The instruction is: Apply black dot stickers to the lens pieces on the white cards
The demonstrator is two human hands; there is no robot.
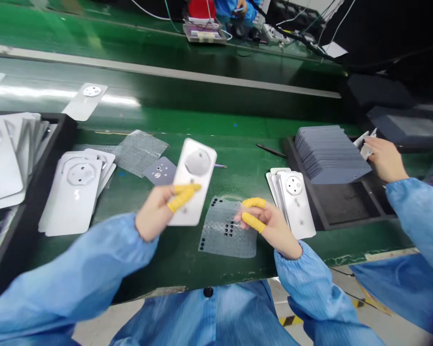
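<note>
My left hand [162, 206], with yellow finger covers, grips a white rectangular panel [198, 185] by its lower left side, above the green bench. The panel has a round recess near its top. To its right, my right hand [265, 222] hovers over a translucent sheet [216, 235] carrying several small black dots. Its thumb and index finger, both in yellow covers, are close together, and whatever may be between them is too small to tell. A grey plate with holes [160, 171] lies behind my left hand, partly under bubble wrap [141, 151].
White panels are stacked at left [72, 192] and right [298, 206]. A black tray [315, 209] holds grey plates [330, 154]; another person's hand [386, 158] is beside them. A black box [67, 132] of panels stands far left. Black tweezers [270, 150] lie behind.
</note>
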